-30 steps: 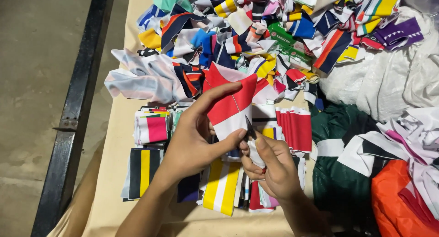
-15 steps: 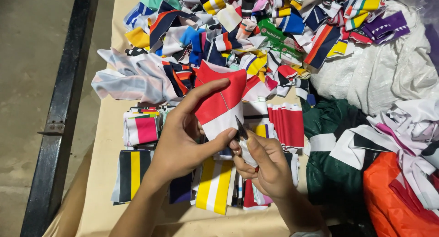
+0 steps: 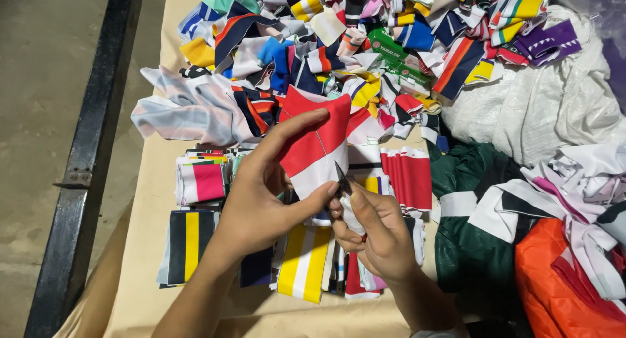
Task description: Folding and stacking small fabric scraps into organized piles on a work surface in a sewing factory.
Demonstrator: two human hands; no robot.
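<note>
Piece: red-and-white fabric piece [image 3: 313,149], held above the sorted stacks on the tabletop [image 3: 147,266]; light, limp, likely slippery.
Left hand [image 3: 261,201]: pinching its lower edge.
Right hand [image 3: 378,233]: closed around small thread snips [image 3: 343,181].
Hold: near the edge, taut.

Both forearms are showing bare, the left hand [image 3: 257,201] and right hand [image 3: 378,237] wearing no gloves or rings.
</note>
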